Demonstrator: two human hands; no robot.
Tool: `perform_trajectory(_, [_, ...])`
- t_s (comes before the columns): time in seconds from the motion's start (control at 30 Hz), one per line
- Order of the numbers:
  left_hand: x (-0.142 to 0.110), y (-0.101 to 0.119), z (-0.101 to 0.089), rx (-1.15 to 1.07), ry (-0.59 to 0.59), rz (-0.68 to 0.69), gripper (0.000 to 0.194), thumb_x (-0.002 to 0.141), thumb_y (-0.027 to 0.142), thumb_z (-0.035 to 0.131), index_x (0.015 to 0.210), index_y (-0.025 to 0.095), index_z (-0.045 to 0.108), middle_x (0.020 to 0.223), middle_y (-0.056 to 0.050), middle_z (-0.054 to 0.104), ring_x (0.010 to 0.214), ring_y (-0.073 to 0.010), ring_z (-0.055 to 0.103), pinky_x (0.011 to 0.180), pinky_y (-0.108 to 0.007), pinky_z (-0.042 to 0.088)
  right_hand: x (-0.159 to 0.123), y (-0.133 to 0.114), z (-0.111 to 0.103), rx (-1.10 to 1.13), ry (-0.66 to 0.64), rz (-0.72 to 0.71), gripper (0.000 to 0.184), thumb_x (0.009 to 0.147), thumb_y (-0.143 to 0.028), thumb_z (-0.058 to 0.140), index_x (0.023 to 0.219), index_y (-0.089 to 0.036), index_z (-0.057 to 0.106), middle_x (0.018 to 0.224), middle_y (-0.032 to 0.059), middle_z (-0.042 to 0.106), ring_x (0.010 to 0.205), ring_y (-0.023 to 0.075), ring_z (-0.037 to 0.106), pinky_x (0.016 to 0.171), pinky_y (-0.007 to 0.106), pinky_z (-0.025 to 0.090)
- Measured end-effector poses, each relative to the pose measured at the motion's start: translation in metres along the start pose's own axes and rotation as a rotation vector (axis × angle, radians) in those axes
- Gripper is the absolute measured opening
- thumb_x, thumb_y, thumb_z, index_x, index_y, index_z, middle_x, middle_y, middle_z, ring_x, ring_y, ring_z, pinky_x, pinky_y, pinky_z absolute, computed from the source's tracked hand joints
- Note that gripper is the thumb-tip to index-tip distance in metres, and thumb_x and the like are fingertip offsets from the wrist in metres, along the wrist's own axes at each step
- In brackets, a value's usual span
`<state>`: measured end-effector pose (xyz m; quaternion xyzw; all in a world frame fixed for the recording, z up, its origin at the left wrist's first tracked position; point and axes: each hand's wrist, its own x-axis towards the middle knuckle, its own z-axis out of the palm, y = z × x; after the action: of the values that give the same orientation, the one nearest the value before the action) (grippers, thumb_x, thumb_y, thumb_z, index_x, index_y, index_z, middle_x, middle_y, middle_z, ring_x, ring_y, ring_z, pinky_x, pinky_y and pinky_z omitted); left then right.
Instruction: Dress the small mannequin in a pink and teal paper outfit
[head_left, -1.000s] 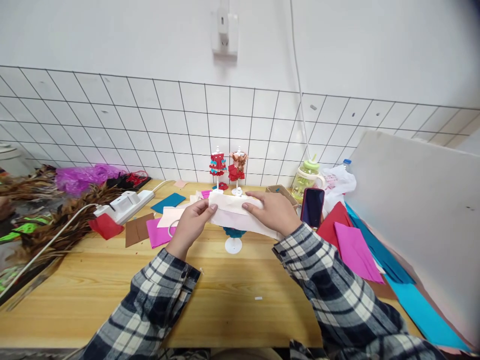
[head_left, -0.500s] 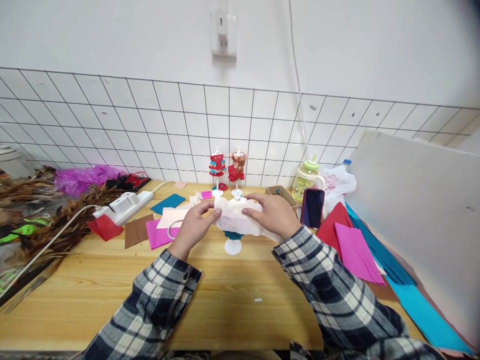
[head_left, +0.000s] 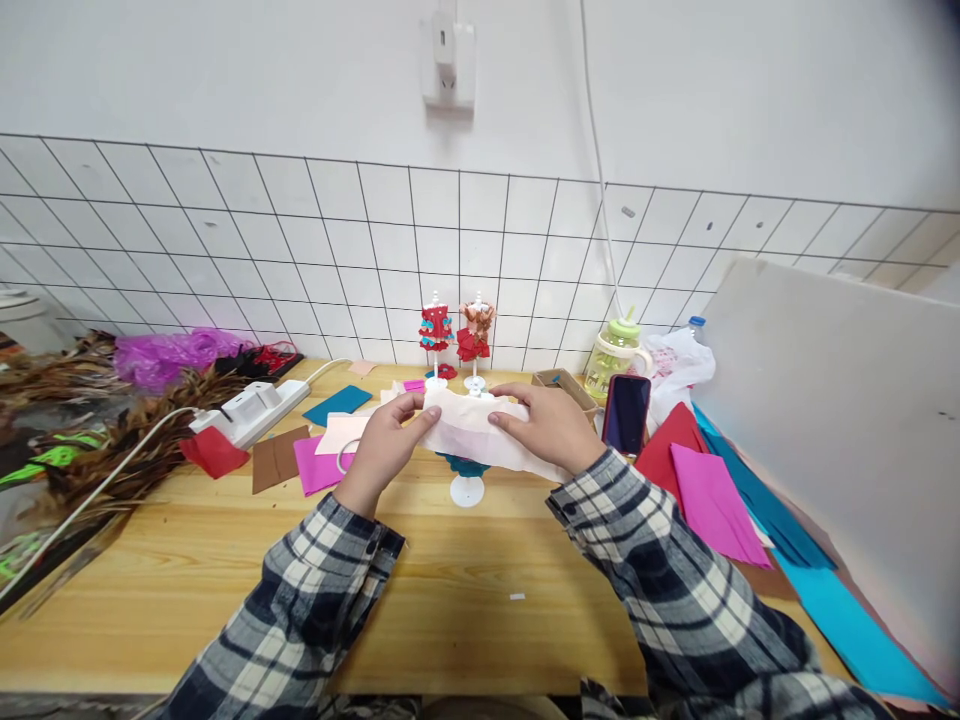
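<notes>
Between my hands a strip of pale pink crepe paper is stretched across the front of a small white dress-form stand. My left hand pinches its left end between thumb and fingers. With thumb and fingers my right hand grips the strip's upper right part. Most of the form is hidden behind the strip; a ruffled teal piece shows below it, above the round base. Behind stand two more small dress forms, one in a red and blue outfit, the other in brown and red.
Left of my hands lie coloured paper sheets, a power strip and brown feathers. To the right are a phone, a green-lidded bottle, a cardboard box, folded papers and a white board.
The pink strip is now pulled straighter and flatter across the form. My left hand has shifted slightly left; my right hand has hardly moved.
</notes>
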<state>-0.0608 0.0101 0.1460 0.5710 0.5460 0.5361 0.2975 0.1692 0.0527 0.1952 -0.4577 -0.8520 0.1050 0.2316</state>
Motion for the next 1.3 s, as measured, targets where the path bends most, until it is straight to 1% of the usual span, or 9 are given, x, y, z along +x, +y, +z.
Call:
perform_trajectory(0.2, [-0.003, -0.001, 0.004, -0.013, -0.026, 0.022, 0.033, 0.079, 0.048, 0.065, 0.092, 0.018, 0.067, 0.095, -0.005, 0.071, 0.084, -0.0209, 0.064, 0.071, -0.029, 0.049, 0.0, 0.002, 0.0, 0.011, -0.012, -0.007, 0.038, 0.086, -0.047, 0.06, 0.121, -0.032, 0.064, 0.113, -0.0005, 0.072, 0.102, 0.0244, 0.066, 0.084, 0.037, 0.049])
perform_trajectory(0.33, [-0.008, 0.009, 0.001, 0.041, 0.002, 0.028, 0.034, 0.08, 0.049, 0.063, 0.093, 0.018, 0.067, 0.096, -0.006, 0.071, 0.087, -0.0221, 0.063, 0.075, -0.03, 0.049, -0.005, 0.001, -0.003, -0.011, 0.005, -0.011, 0.04, 0.087, -0.047, 0.06, 0.123, -0.032, 0.063, 0.113, 0.0005, 0.072, 0.103, 0.0257, 0.066, 0.084, 0.038, 0.049])
perform_trajectory(0.43, [-0.023, 0.02, -0.006, 0.198, 0.049, 0.088, 0.03, 0.081, 0.048, 0.062, 0.089, 0.02, 0.067, 0.1, -0.005, 0.069, 0.095, -0.0229, 0.06, 0.084, -0.032, 0.046, -0.02, -0.001, -0.01, 0.008, 0.044, -0.032, 0.037, 0.087, -0.047, 0.059, 0.119, -0.031, 0.065, 0.112, 0.0015, 0.072, 0.102, 0.0254, 0.065, 0.084, 0.037, 0.048])
perform_trajectory(0.53, [-0.047, 0.022, -0.015, 0.255, -0.013, 0.077, 0.028, 0.08, 0.048, 0.063, 0.075, 0.02, 0.063, 0.083, -0.003, 0.065, 0.082, -0.0195, 0.057, 0.077, -0.029, 0.045, -0.042, -0.001, -0.014, 0.121, -0.003, -0.097, 0.027, 0.087, -0.046, 0.06, 0.103, -0.026, 0.071, 0.104, 0.0022, 0.073, 0.096, 0.0216, 0.066, 0.082, 0.033, 0.047])
perform_trajectory(0.67, [-0.071, 0.003, -0.021, 0.158, -0.113, -0.15, 0.034, 0.076, 0.054, 0.065, 0.074, 0.02, 0.061, 0.064, 0.002, 0.055, 0.063, -0.0154, 0.05, 0.06, -0.026, 0.041, -0.069, 0.011, -0.003, 0.254, -0.2, -0.097, 0.02, 0.085, -0.042, 0.064, 0.091, -0.025, 0.072, 0.089, 0.0003, 0.073, 0.083, 0.0179, 0.065, 0.072, 0.027, 0.044])
perform_trajectory(0.87, [-0.081, -0.041, -0.018, 0.099, -0.266, -0.361, 0.043, 0.069, 0.06, 0.066, 0.066, 0.019, 0.058, 0.06, 0.003, 0.052, 0.058, -0.0135, 0.047, 0.054, -0.024, 0.038, -0.088, 0.063, 0.048, 0.298, -0.549, 0.041, 0.017, 0.079, -0.037, 0.068, 0.08, -0.02, 0.07, 0.065, -0.0026, 0.062, 0.06, 0.0127, 0.054, 0.052, 0.023, 0.033])
perform_trajectory(1.07, [-0.083, -0.082, -0.014, 0.18, -0.373, -0.398, 0.041, 0.068, 0.058, 0.069, 0.069, 0.018, 0.061, 0.059, 0.002, 0.055, 0.055, -0.0136, 0.049, 0.051, -0.023, 0.037, -0.089, 0.091, 0.088, 0.172, -0.615, 0.074, 0.012, 0.079, -0.027, 0.068, 0.087, -0.019, 0.071, 0.074, -0.0005, 0.066, 0.067, 0.0134, 0.057, 0.058, 0.023, 0.035])
perform_trajectory(1.2, [-0.082, -0.091, -0.007, 0.191, -0.465, -0.398, 0.038, 0.066, 0.053, 0.072, 0.079, 0.018, 0.064, 0.07, 0.0, 0.061, 0.066, -0.0167, 0.055, 0.059, -0.025, 0.042, -0.09, 0.089, 0.097, 0.159, -0.625, 0.071, 0.012, 0.079, -0.025, 0.069, 0.09, -0.021, 0.072, 0.079, 0.0001, 0.069, 0.073, 0.0151, 0.06, 0.062, 0.024, 0.036])
perform_trajectory(1.3, [-0.081, -0.094, -0.001, 0.242, -0.464, -0.395, 0.034, 0.067, 0.05, 0.07, 0.076, 0.018, 0.063, 0.064, 0.003, 0.054, 0.061, -0.0147, 0.05, 0.057, -0.024, 0.039, -0.093, 0.089, 0.098, 0.133, -0.598, 0.079, 0.016, 0.081, -0.028, 0.067, 0.096, -0.023, 0.071, 0.085, 0.0016, 0.071, 0.078, 0.0173, 0.061, 0.064, 0.025, 0.037])
